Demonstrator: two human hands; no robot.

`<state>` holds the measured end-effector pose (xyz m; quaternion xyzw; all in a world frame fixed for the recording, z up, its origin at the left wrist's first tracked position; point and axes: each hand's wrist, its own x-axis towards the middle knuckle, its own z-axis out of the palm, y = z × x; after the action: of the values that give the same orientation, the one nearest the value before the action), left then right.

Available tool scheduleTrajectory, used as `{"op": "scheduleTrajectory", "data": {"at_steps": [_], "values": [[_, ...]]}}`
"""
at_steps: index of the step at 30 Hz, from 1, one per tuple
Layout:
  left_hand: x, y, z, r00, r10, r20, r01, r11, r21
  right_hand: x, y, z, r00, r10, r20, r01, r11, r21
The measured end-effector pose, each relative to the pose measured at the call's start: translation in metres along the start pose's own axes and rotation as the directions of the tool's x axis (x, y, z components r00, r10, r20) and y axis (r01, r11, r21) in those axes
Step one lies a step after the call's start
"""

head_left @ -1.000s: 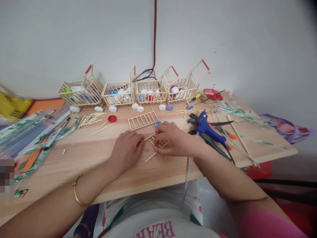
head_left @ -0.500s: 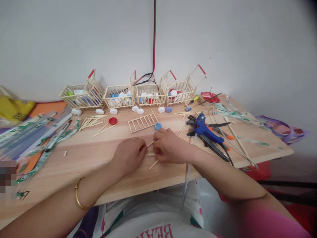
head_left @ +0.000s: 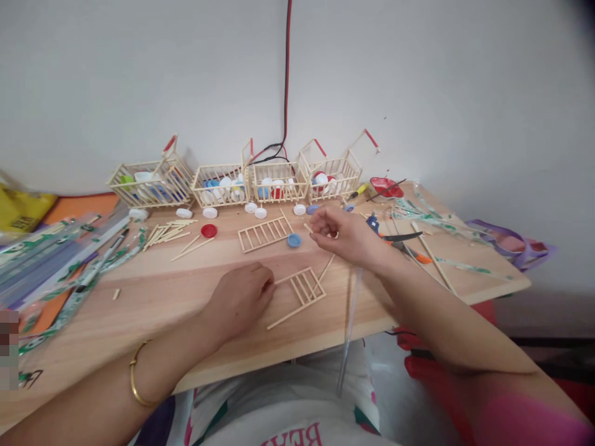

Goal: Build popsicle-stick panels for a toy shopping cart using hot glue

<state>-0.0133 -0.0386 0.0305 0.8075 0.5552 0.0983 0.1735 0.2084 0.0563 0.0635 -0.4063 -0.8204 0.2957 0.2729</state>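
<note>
My left hand [head_left: 244, 297] rests on the table with its fingers curled closed at the end of one long rail of a small wooden stick frame [head_left: 304, 291]. The frame lies flat, ladder-like, with several rungs at its right end and its left end unclosed. My right hand [head_left: 334, 229] is raised above the table, thumb and fingers pinched on a short wooden stick [head_left: 308, 228]. Close by lie a blue bottle cap [head_left: 294, 240] and a finished ladder-shaped frame [head_left: 264, 233]. Behind my right wrist, the blue glue gun [head_left: 372, 222] is mostly hidden.
Several stick-built carts [head_left: 220, 186] holding caps line the wall. Short sticks [head_left: 168, 235] and a red cap [head_left: 209, 231] lie left of centre. Scissors [head_left: 404, 236] and plastic strips [head_left: 418, 214] are at right; packaged materials [head_left: 60, 254] cover the left side.
My right hand has lifted off the frame and moved up and right, over the glue gun, uncovering the frame's rungs. The left hand stays nearly in place.
</note>
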Motion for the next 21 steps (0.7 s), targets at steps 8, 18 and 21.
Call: {"op": "scheduleTrajectory", "data": {"at_steps": [8, 18, 21], "values": [[-0.004, -0.013, -0.021, 0.992, 0.109, 0.07, -0.072, 0.915, -0.396, 0.026, 0.015, 0.024, 0.944, 0.009, 0.33, 0.121, 0.921, -0.371], [-0.003, -0.03, -0.025, 0.992, -0.106, 0.066, 0.119, 0.642, -0.757, -0.003, 0.01, -0.002, 0.969, 0.157, 0.191, 0.017, 0.727, -0.686], [-0.004, -0.028, -0.027, 0.99, -0.116, 0.076, 0.133, 0.64, -0.757, -0.021, 0.0, 0.001, 0.909, 0.063, 0.412, 0.187, 0.821, -0.539]]}}
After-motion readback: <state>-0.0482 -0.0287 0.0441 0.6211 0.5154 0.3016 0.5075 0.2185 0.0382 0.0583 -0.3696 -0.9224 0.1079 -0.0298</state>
